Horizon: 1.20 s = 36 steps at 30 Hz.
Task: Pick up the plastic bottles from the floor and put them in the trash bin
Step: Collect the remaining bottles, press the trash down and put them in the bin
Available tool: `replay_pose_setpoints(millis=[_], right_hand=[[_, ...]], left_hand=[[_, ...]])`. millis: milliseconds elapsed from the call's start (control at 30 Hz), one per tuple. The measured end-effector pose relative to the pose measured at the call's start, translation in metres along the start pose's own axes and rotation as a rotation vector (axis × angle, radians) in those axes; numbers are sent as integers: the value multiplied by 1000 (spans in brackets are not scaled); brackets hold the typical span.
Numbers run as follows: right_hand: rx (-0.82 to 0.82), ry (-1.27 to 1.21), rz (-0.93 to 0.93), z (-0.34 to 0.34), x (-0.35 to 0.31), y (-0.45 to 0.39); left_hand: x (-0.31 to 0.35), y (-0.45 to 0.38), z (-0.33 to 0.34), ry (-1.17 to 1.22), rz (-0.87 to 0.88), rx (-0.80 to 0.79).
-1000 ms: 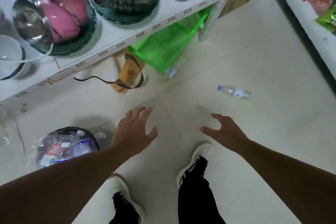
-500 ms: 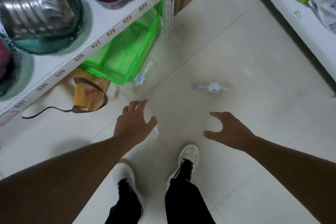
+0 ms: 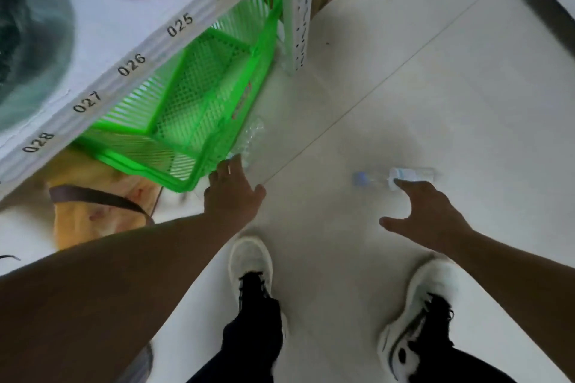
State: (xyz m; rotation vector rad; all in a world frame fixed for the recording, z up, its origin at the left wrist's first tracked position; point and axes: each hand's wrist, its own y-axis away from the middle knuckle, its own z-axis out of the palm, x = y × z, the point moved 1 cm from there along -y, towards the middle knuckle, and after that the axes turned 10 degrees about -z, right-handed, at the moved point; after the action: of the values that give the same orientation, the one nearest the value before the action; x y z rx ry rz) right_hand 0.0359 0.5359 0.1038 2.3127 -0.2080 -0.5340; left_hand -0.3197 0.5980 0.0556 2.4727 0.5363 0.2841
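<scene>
A clear plastic bottle with a blue cap and a white label [image 3: 404, 176] lies on its side on the pale floor tiles. My right hand [image 3: 426, 214] is spread open just below it, the forefinger tip at its label. A second, crumpled clear bottle [image 3: 250, 137] lies against the side of the green basket. My left hand [image 3: 231, 193] is open, its fingertips at that bottle's lower end. The trash bin is barely in view, only a dark edge at the bottom left under my left arm.
A green mesh basket [image 3: 199, 102] sits on the floor under the white numbered shelf [image 3: 130, 62]. A yellow bag with a brown strap [image 3: 93, 211] lies left of it. The white shelf post [image 3: 300, 9] stands ahead. My two white shoes are below my hands.
I have stepped forward and bent lower. Both hands have moved outward to the bottles: the left to the crumpled one by the basket, the right to the labelled one.
</scene>
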Motion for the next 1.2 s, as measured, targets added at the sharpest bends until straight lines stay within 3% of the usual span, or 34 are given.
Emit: replay_pose_setpoints(millis=[167, 267, 367, 633, 733, 900, 1200], right_hand=[[59, 288, -51, 44, 52, -91], [103, 453, -41, 67, 78, -118], [141, 449, -48, 76, 84, -118], [152, 226, -229, -25, 10, -34], [163, 202, -284, -90, -23, 2], [163, 50, -210, -166, -70, 64], [63, 34, -347, -162, -138, 151]], left_hand=[[7, -75, 72, -51, -70, 125], [17, -100, 99, -13, -214, 93], [30, -95, 107, 82, -215, 49], [79, 33, 7, 243, -108, 62], [89, 87, -48, 318, -132, 45], [82, 188, -104, 439, -246, 22], [19, 290, -123, 665, -399, 66]])
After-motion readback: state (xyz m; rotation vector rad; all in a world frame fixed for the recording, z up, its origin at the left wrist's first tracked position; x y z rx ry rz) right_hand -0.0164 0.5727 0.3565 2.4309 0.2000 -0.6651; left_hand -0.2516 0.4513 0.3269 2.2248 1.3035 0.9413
